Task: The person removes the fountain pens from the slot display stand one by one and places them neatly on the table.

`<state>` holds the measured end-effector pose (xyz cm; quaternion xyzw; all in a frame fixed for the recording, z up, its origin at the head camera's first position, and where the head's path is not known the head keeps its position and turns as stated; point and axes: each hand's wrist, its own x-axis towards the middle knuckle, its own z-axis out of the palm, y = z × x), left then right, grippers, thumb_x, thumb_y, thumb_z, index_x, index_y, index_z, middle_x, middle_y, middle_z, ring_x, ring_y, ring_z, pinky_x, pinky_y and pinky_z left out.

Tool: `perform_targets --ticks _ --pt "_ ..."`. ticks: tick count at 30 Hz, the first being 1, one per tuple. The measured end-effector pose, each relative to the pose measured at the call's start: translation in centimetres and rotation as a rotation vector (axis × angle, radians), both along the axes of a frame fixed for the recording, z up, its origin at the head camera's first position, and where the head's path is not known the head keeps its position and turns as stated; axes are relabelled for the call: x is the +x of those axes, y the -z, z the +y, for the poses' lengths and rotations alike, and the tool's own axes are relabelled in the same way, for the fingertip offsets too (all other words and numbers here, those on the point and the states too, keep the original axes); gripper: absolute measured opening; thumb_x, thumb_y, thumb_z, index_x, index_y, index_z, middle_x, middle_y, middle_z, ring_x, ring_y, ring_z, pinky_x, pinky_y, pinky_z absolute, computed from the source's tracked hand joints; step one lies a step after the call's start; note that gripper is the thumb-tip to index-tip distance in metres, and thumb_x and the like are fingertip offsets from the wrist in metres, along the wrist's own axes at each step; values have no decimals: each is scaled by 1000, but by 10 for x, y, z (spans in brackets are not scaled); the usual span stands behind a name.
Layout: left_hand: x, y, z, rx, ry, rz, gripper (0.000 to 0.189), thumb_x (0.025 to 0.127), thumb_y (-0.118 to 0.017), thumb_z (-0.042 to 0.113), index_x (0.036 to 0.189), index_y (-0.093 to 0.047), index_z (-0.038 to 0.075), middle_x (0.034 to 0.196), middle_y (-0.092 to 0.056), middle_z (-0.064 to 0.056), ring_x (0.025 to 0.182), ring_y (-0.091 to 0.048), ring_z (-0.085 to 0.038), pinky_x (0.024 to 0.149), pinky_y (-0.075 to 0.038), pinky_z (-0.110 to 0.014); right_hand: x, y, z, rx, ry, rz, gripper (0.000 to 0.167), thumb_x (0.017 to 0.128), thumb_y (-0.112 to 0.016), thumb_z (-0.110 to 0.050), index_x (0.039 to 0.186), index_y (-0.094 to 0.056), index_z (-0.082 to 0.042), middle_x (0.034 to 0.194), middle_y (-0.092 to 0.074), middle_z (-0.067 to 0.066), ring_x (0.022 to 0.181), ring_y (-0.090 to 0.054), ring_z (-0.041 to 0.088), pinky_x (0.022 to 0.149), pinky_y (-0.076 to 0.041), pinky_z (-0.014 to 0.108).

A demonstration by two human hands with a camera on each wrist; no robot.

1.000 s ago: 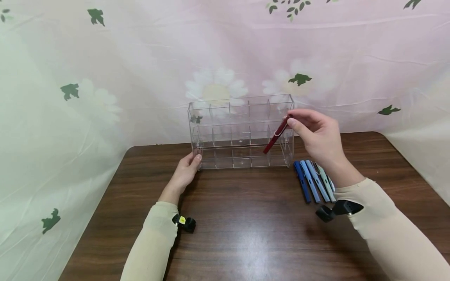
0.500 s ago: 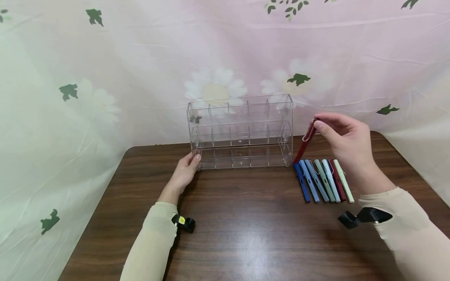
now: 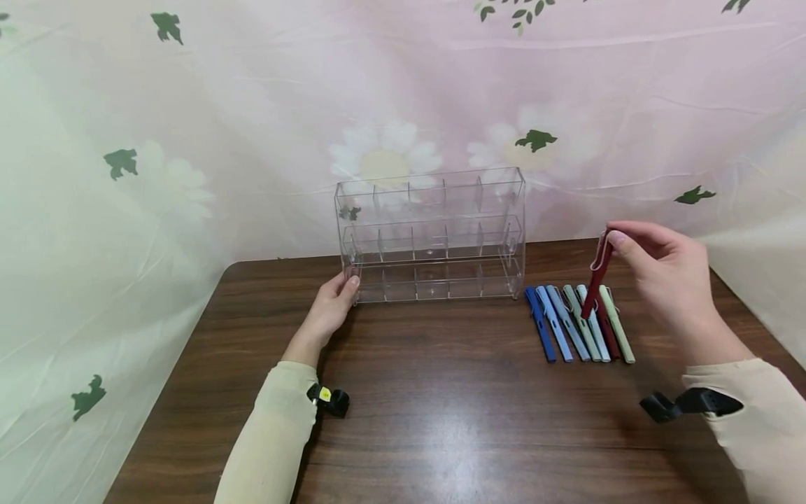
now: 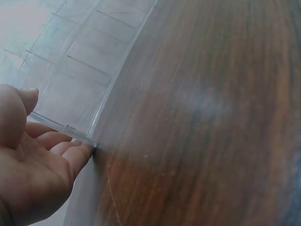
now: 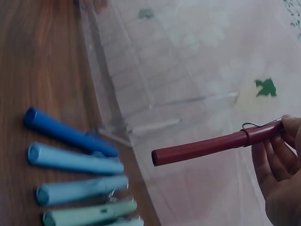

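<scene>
My right hand [image 3: 674, 273] pinches a dark red pen [image 3: 597, 280] by its capped end, between thumb and fingers. The pen slants downward, its lower tip overlapping the pen row in the head view. In the right wrist view, the held pen [image 5: 202, 147] shows a wire clip near the fingers. A clear plastic pen organizer [image 3: 431, 290] with tiered compartments stands by the back wall. Its lower left side is gripped by my left hand [image 3: 334, 302]; the left wrist view shows the thumb and fingers [image 4: 75, 155] on either side of that wall.
Right of the organizer, several pens lie side by side on the wooden table [image 3: 403, 392]: a dark blue pen [image 3: 541, 325], light blue, greenish, another dark red and a pale green pen [image 3: 619, 327]. A floral cloth [image 3: 283, 140] hangs behind.
The right hand has carried the dark red pen rightward and down, from in front of the organizer to over the pen row. The left hand keeps its hold on the organizer.
</scene>
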<state>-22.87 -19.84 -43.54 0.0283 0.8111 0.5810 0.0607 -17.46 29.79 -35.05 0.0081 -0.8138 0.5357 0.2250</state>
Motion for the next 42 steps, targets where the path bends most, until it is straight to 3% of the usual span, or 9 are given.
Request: perform_targets --ticks 10,23,25,28,31,38,42 --pt "-1 0 1 -10 2 2 56 119 -43 30 166 -38 2 169 -43 -23 157 -43 -39 130 -36 -54 6 18 40 115 75 -160 39 106 -71 -33 137 -74 -9 89 -69 -44 93 -61 -18 74 -45 2" --pt "-4 1 2 -14 1 9 56 118 -44 31 166 -38 2 168 -44 -25 155 -45 -41 130 -36 -54 -5 56 72 283 82 -371 59 107 -64 -50 139 -70 -1 84 -57 -49 85 -52 -22 69 -45 9" --pt "-3 0 2 -12 1 7 56 118 -44 31 166 -38 2 168 -44 -25 156 -44 -41 130 -36 -54 -7 62 75 329 81 -382 58 108 -63 -49 137 -70 1 89 -65 -39 84 -49 -21 68 -45 13" --pt "-2 0 2 -4 3 6 56 118 -44 30 166 -38 2 168 -44 -25 156 -43 -41 130 -35 -54 -10 69 78 410 85 -394 56 109 -61 -48 135 -71 0 107 -80 -4 87 -44 -20 69 -43 16" --pt "-2 0 1 10 7 1 57 118 -44 30 166 -37 1 170 -41 -25 158 -40 -41 131 -35 -54 -12 72 79 439 80 -404 53 111 -58 -45 136 -70 1 129 -71 30 86 -45 -16 67 -44 17" --pt "0 0 0 21 7 -14 57 118 -43 30 168 -35 2 172 -37 -24 161 -36 -39 131 -34 -53 -19 80 81 456 35 -415 50 113 -56 -39 133 -70 4 117 -73 30 75 -56 -5 61 -48 20" --pt "-1 2 0 31 14 -16 57 119 -43 29 168 -34 1 172 -36 -25 161 -35 -40 131 -34 -52 -21 85 83 487 23 -427 51 114 -53 -37 133 -69 7 118 -71 33 89 -64 18 68 -46 26"
